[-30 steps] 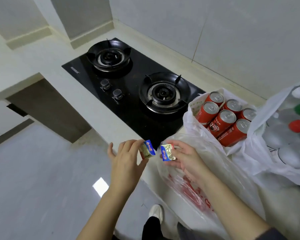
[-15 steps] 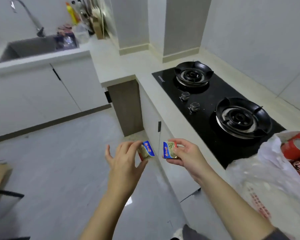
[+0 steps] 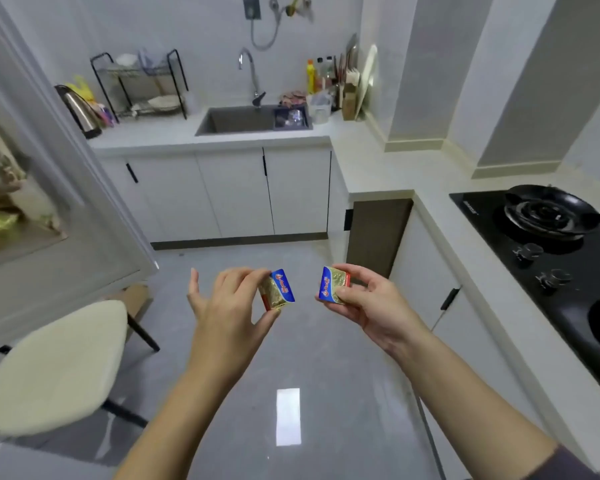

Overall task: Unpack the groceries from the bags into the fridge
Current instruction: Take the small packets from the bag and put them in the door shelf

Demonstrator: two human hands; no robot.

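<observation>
I hold two small gold-foil packets with blue and red labels, one in each hand, out in front of me over the grey floor. My left hand (image 3: 227, 301) pinches the left packet (image 3: 278, 290) between thumb and fingers. In my right hand (image 3: 368, 299) the right packet (image 3: 333, 284) rests against the fingers. The two packets are a hand's width apart. Neither the grocery bags nor a fridge can be made out in this view.
A cream-seated chair (image 3: 54, 367) stands at lower left. The black gas hob (image 3: 551, 233) lies on the counter at right. Ahead are the sink (image 3: 238, 120), white cabinets (image 3: 236, 195), a kettle (image 3: 78, 110) and a dish rack (image 3: 141, 84). A white door frame (image 3: 66, 168) stands at left.
The view has swung left, away from the hob and the bags with red cans, towards the sink wall. Both hands still hold their packets, now slightly further apart.
</observation>
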